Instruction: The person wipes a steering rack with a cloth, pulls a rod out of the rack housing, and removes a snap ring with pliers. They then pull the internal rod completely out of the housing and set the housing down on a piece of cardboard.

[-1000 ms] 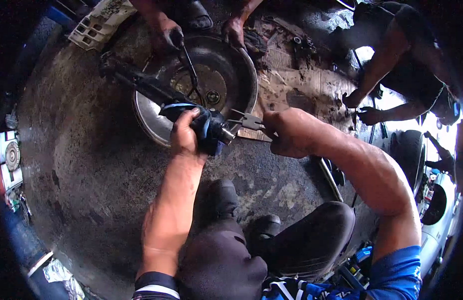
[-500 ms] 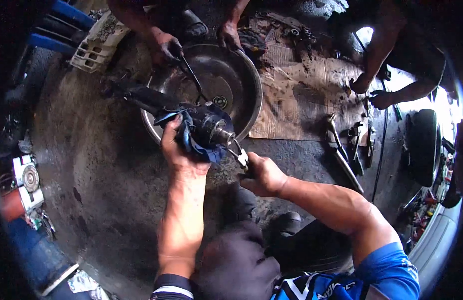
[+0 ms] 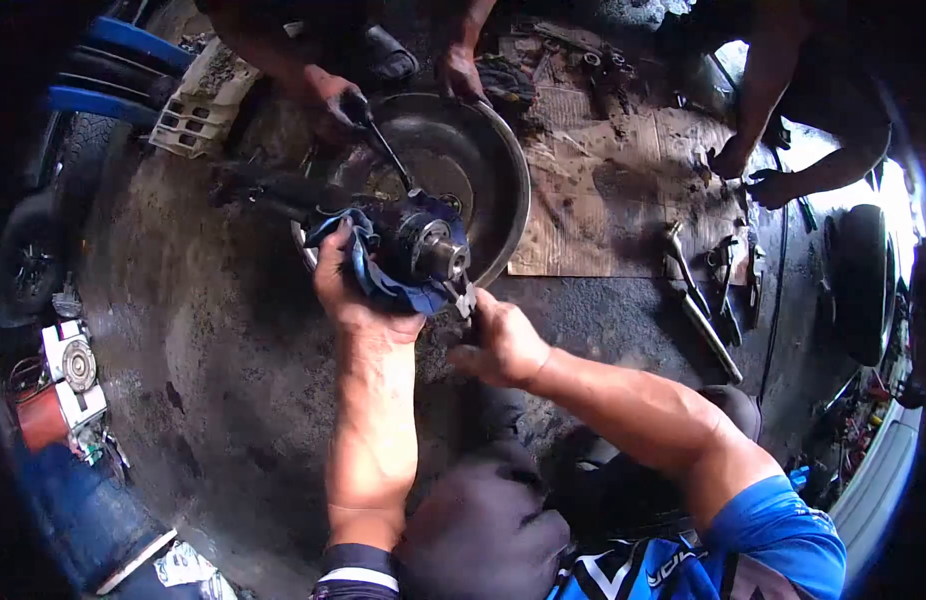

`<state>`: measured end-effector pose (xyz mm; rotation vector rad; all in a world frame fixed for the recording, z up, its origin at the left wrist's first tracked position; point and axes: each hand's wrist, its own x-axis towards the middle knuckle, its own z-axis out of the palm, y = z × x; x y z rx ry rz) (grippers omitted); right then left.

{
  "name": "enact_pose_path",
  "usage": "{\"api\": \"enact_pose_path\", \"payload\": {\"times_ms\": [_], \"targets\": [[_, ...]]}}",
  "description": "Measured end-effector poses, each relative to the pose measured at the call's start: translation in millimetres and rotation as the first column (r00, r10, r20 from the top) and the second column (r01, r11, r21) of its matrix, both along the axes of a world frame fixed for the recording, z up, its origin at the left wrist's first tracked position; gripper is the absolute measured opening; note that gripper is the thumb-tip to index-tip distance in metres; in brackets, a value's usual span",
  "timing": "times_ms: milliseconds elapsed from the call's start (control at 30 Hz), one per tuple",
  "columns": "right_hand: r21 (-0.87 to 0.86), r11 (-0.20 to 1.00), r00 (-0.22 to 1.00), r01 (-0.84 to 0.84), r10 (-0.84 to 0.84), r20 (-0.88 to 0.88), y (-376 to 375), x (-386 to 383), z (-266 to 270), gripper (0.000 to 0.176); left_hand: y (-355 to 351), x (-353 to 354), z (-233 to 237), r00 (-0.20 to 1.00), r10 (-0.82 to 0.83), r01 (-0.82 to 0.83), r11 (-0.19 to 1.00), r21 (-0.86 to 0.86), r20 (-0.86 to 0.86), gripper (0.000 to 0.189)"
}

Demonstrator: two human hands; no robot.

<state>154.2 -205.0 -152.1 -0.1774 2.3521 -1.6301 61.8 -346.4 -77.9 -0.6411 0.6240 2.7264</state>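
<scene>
My left hand (image 3: 368, 310) is closed around a blue cloth (image 3: 366, 262) and, through it, a dark cylindrical metal part with a shiny shaft end (image 3: 445, 258). A long dark section of the part runs off to the upper left, over a round metal basin (image 3: 524, 175). In my right hand (image 3: 505, 342) is a tool with silver jaws that looks like pliers (image 3: 465, 301), its tips against the shaft end. My fingers hide its handles. From above, a co-worker's hand (image 3: 335, 100) holds a dark-handled rod tool (image 3: 388, 152), its tip at the part.
The co-worker's other hand (image 3: 461, 76) grips the basin's rim. Stained cardboard (image 3: 583, 240) with metal pieces lies to the right. A long-handled tool (image 3: 703, 310) rests on the floor nearby. Another person's hands (image 3: 758, 180) work at upper right. A tire (image 3: 865, 285) stands at far right.
My right hand and the pliers have moved slightly left and toward the part. The shaft end has turned more toward me. The co-worker's tool tip has shifted slightly along the part.
</scene>
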Motion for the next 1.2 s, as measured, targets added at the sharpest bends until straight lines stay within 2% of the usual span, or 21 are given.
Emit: {"api": "enact_pose_path", "payload": {"times_ms": [33, 67, 100, 167, 200, 300, 367, 467, 600, 667, 700, 833, 900, 1000, 1033, 1133, 1200], "targets": [[-0.012, 1.0, 0.997, 0.017, -0.016, 0.079, -2.9, 1.9, 1.9, 0.052, -0.3, -1.2, -3.3, 1.0, 0.012, -0.012, 1.0, -0.002, 0.007, 0.033], [0.038, 0.999, 1.0, -0.012, 0.012, -0.007, -0.7, -2.1, -0.4, 0.046, 0.0, 0.3, -5.0, 1.0, 0.011, -0.011, 1.0, -0.002, 0.006, 0.033], [0.038, 0.999, 1.0, -0.011, 0.012, -0.011, 7.4, -11.8, -7.8, 0.046, 0.4, 1.9, -4.9, 1.0, 0.003, -0.003, 1.0, -0.017, -0.016, 0.032], [0.271, 0.962, 0.94, -0.029, 0.118, -0.319, 27.3, -31.1, -24.5, 0.037, -1.6, -0.2, -3.7, 0.999, -0.003, 0.001, 0.999, -0.041, -0.044, 0.032], [0.231, 0.972, 0.935, -0.04, 0.118, -0.335, 33.2, -33.3, -11.5, 0.029, -1.9, -0.8, -3.7, 1.0, 0.004, -0.004, 0.999, -0.047, -0.007, 0.032], [0.233, 0.964, 0.949, -0.131, 0.189, -0.25, 39.1, -30.7, -14.5, 0.027, -1.7, -2.1, -5.6, 0.999, 0.012, -0.01, 0.999, -0.049, 0.038, 0.032], [0.205, 0.972, 0.935, -0.114, 0.175, -0.307, 34.7, -29.0, -15.2, 0.027, -1.4, -0.1, -4.2, 0.999, 0.011, -0.008, 0.997, -0.075, 0.032, 0.033], [0.038, 0.999, 0.947, -0.013, 0.025, -0.321, 22.8, -17.0, -29.6, 0.029, -4.1, 0.7, -1.8, 0.999, -0.047, 0.047, 0.998, -0.051, -0.004, 0.034], [-0.033, 0.996, 0.937, 0.083, -0.089, -0.336, 11.0, -9.6, -21.4, 0.023, -5.3, -1.1, -4.5, 1.0, -0.014, 0.014, 0.999, -0.039, 0.011, 0.035], [0.096, 0.987, 0.98, 0.13, -0.114, -0.162, 11.8, -14.0, -27.2, 0.022, -5.4, -0.5, -5.0, 0.999, -0.03, 0.031, 0.998, -0.051, 0.018, 0.034], [0.096, 0.987, 0.98, 0.129, -0.112, -0.163, 13.9, -18.4, -24.5, 0.022, -5.1, -1.0, -4.4, 0.999, -0.047, 0.048, 0.997, -0.063, 0.019, 0.034], [0.131, 0.991, 0.951, 0.039, 0.003, -0.309, 29.2, -38.0, -16.8, 0.02, -5.0, -0.4, -6.1, 0.999, -0.039, 0.04, 0.997, -0.064, 0.025, 0.032], [0.18, 0.983, 0.94, 0.039, 0.025, -0.34, 27.6, -41.9, -16.4, 0.02, -2.5, -0.6, -3.7, 0.998, 0.0, 0.005, 0.995, -0.101, 0.056, 0.03], [0.175, 0.983, 0.945, 0.056, 0.005, -0.327, 29.5, -44.9, -10.5, 0.019, -2.5, 1.9, -1.7, 1.0, 0.015, -0.014, 0.992, -0.129, 0.009, 0.029], [0.252, 0.967, 0.925, 0.033, 0.066, -0.373, 36.0, -50.1, -15.0, 0.019, -2.8, 2.6, -2.1, 1.0, 0.02, -0.018, 0.991, -0.131, 0.012, 0.029], [0.375, 0.926, 0.912, -0.045, 0.192, -0.363, 53.0, -63.0, -11.0, 0.016, -3.8, 4.1, -3.8, 0.997, 0.032, -0.02, 0.985, -0.169, 0.07, 0.029], [0.387, 0.92, 0.904, -0.068, 0.221, -0.366, 57.2, -68.0, -10.5, 0.017, -2.6, 3.6, -8.9, 0.997, 0.063, -0.052, 0.98, -0.194, 0.051, 0.029]]}}
